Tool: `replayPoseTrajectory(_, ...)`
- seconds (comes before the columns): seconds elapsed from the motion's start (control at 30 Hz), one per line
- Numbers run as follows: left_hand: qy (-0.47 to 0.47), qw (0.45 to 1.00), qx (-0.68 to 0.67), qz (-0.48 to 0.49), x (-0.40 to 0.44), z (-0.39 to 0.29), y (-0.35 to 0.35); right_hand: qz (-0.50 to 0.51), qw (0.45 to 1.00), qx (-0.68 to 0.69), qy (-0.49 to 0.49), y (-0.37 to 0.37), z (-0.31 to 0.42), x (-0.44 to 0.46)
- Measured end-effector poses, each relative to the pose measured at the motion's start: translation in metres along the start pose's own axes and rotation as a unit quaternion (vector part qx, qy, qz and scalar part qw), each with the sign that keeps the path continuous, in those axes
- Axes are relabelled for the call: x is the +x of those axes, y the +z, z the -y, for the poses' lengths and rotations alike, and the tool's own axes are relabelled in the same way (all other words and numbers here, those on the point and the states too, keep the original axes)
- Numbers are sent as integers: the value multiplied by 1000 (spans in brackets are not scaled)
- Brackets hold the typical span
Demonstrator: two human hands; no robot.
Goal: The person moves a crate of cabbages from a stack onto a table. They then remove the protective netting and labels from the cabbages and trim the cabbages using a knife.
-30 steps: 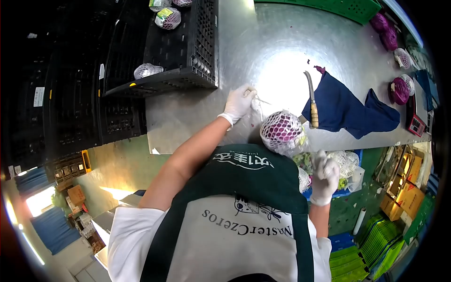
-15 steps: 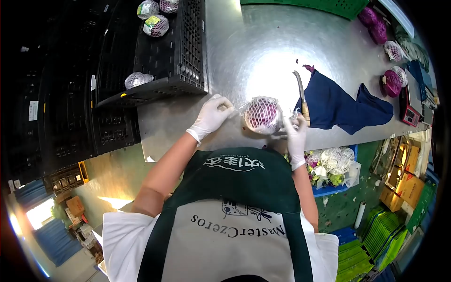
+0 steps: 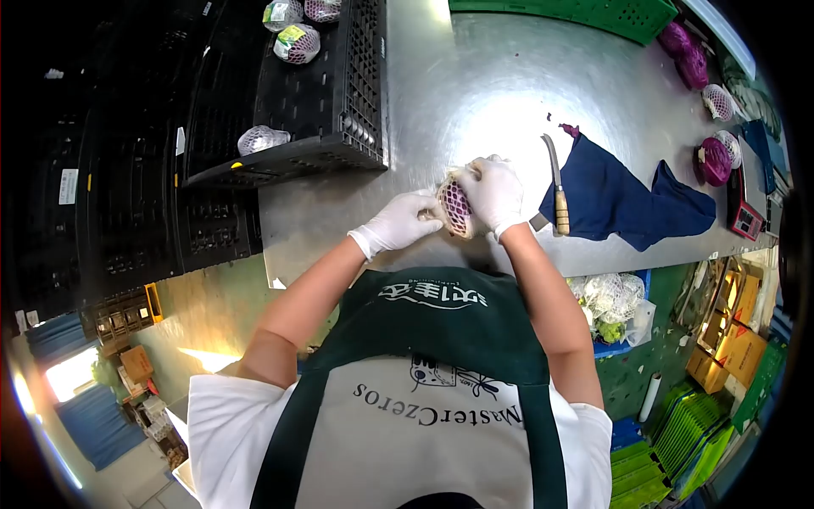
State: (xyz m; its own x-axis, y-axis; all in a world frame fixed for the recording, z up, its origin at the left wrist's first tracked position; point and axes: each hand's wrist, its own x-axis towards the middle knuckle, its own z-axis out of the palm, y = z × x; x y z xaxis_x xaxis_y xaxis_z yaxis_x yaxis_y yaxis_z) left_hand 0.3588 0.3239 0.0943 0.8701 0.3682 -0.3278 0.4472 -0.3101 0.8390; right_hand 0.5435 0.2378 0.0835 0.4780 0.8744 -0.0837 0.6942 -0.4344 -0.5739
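A red cabbage (image 3: 456, 209) in a white foam net sits on the steel table in front of me, its purple leaf showing through the mesh. My right hand (image 3: 493, 193), in a white glove, is wrapped over its right and far side and hides much of it. From the left, my gloved left hand (image 3: 404, 222) has its curled fingers pressed against the cabbage's near-left edge. Clear film showed around the cabbage earlier; under my hands it is hard to make out. A curved knife (image 3: 557, 188) with a wooden handle lies to the right on a dark blue cloth (image 3: 623, 191).
A black crate (image 3: 365, 93) at the left holds netted cabbages (image 3: 297, 44). Along the table's right side are bare red cabbages (image 3: 714, 161) and a red scale (image 3: 746, 216). A green crate (image 3: 560, 15) stands at the far edge. Below the table, a blue bin (image 3: 615, 346) holds nets and trimmings.
My right hand has moved from the cabbage's near-right side up and over it. My left hand has come right, against the cabbage. The cabbage looks turned and shows less of itself.
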Motion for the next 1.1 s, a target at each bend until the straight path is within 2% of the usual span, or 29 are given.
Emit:
replayPoseTrajectory(0.03,-4,1000,9,4,1,2,-1,-6,1000,24,0,13,-15,5)
replayPoseTrajectory(0.07,-51,997,32,44,-2,11,-8,-11,999,48,-2,19,-23,11)
replayPoseTrajectory(0.13,22,981,145,-128,-15,22,-13,9,962,257,90,5,-17,1)
replayPoseTrajectory(0.17,57,956,199,-210,-19,25,-13,20,924,356,139,0,-15,-7)
replayPoseTrajectory(0.2,11,957,187,-222,-19,14,-19,-14,904,408,129,5,-17,-13)
replayPoseTrajectory(0.23,31,946,180,-266,-16,-2,-19,-14,871,469,144,7,-16,-20)
replayPoseTrajectory(0.3,116,949,144,-254,0,-25,-8,-19,794,584,169,6,-13,-29)
replayPoseTrajectory(0.37,127,965,98,-206,23,-33,13,-11,745,647,163,10,-13,-32)
replayPoseTrajectory(0.4,97,967,100,-214,35,-29,26,-15,723,675,151,6,-11,-32)
replayPoseTrajectory(0.53,137,970,-1,-201,50,-16,40,14,597,789,143,-14,-15,-35)
replayPoseTrajectory(0.57,108,972,-141,-155,52,-10,45,28,561,815,145,-19,-15,-36)
replayPoseTrajectory(0.6,75,952,-278,-107,54,-3,50,30,487,836,249,-25,-8,-38)
replayPoseTrajectory(0.63,39,910,-409,-58,54,4,56,86,424,874,219,-24,-12,-40)
replayPoseTrajectory(0.7,49,894,-441,-65,51,8,61,195,286,926,153,-22,-21,-47)
replayPoseTrajectory(0.73,45,896,-439,-55,50,12,59,179,260,932,178,-23,-23,-51)
replayPoseTrajectory(0.8,66,915,-397,-35,44,8,45,182,243,935,183,-26,-20,-58)
replayPoseTrajectory(0.83,72,919,-383,-60,43,11,41,186,235,936,184,-27,-19,-59)
replayPoseTrajectory(0.87,80,923,-366,-86,42,16,37,213,202,946,142,-27,-13,-58)
replayPoseTrajectory(0.9,85,927,-349,-111,41,23,35,195,191,942,194,-29,-5,-60)
replayPoseTrajectory(0.93,38,900,-417,-120,43,33,36,175,180,936,246,-33,3,-62)
replayPoseTrajectory(0.97,-71,853,-495,-150,38,23,31,154,170,927,296,-37,10,-63)
replayPoseTrajectory(1.0,-84,831,-530,-149,35,20,28,260,160,937,172,-29,5,-65)
replayPoseTrajectory(1.03,-95,807,-564,-145,33,17,27,260,214,926,171,-33,6,-62)
replayPoseTrajectory(1.1,47,876,-459,-137,30,-3,35,252,317,897,176,-43,19,-61)
